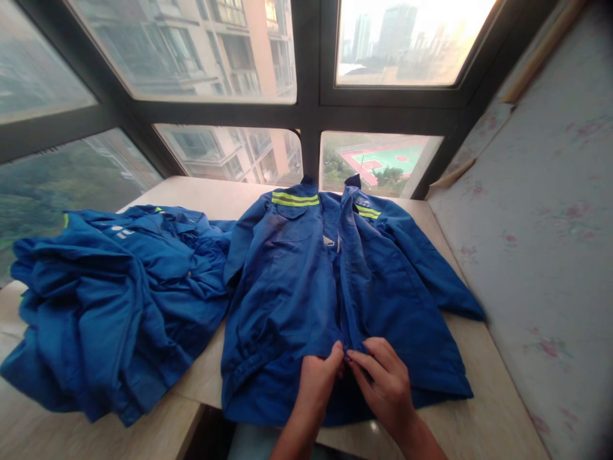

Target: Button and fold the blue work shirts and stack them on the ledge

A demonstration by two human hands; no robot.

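A blue work jacket (292,281) with yellow-green reflective stripes lies spread on a pale ledge, its collar toward the window and its front parted near the top. At the bottom of the front opening, my left hand (318,377) pinches the hem edge of the left-side panel. Close beside it, my right hand (383,374) is closed on the lower edge of the other panel, by the end of the zipper (342,313). The fingertips nearly meet, and the small zipper parts between them are too hidden to make out.
A second blue garment (119,300) lies crumpled on the ledge (191,374) to the left, against the jacket's sleeve. Dark-framed windows (311,115) rise behind. A wall with floral paper (541,243) bounds the right side. Below the ledge's front edge is a dark gap.
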